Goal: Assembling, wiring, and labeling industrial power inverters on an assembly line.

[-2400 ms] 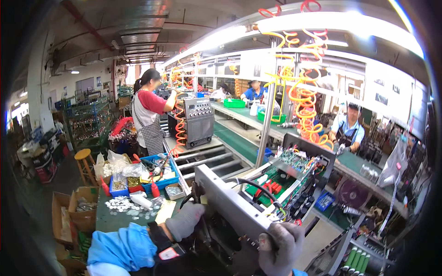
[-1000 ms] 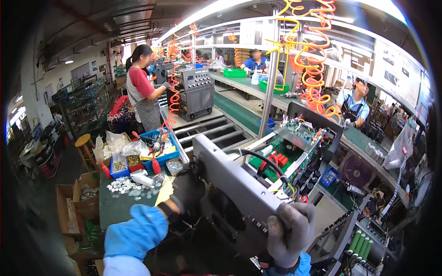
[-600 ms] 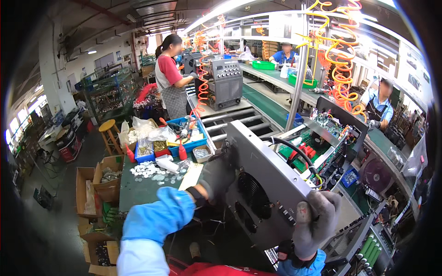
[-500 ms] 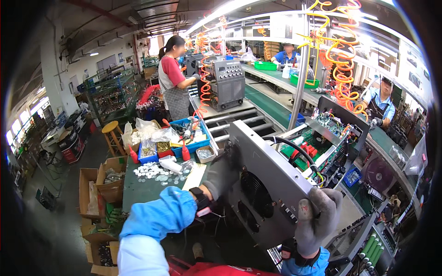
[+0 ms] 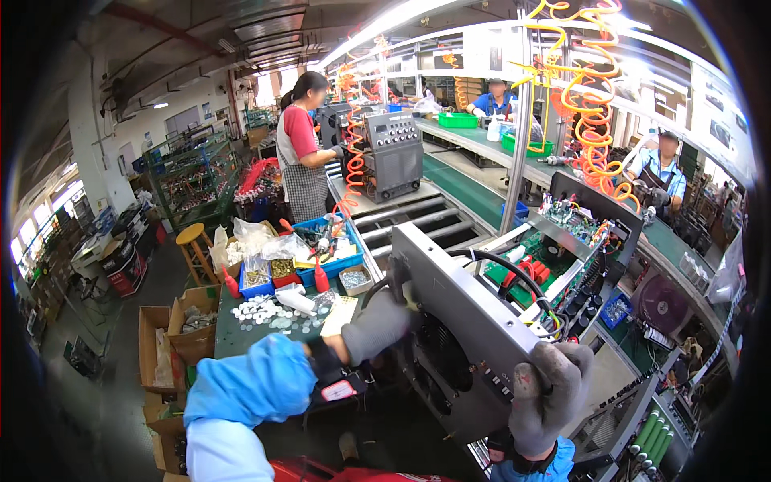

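Note:
A dark grey metal panel (image 5: 474, 321) stands tilted in front of me, with round fan openings and a row of small switches in its face. My right hand (image 5: 550, 390), in a grey glove, is closed over the panel's near right edge. My left hand (image 5: 376, 328), also gloved, is closed at the panel's left part, beside a black fitting and a dark looped cable (image 5: 379, 287). Its fingertips are partly hidden, so what they hold cannot be made out. Behind the panel lies an open machine chassis (image 5: 554, 265) with green circuit boards, joined to it by black cables.
On the green bench to the left lie white discs (image 5: 269, 312), a blue parts tray (image 5: 341, 253), and red bottles (image 5: 321, 275). Cardboard boxes (image 5: 193, 321) stand beside it. Rollers (image 5: 418, 221) run beyond, with a finished-looking grey machine (image 5: 389, 153). Co-workers stand farther off; orange coiled hoses (image 5: 598, 145) hang down.
My left hand has shifted slightly down and left, with its forearm. The panel's upper corner has moved a little left and down. My right hand keeps its hold.

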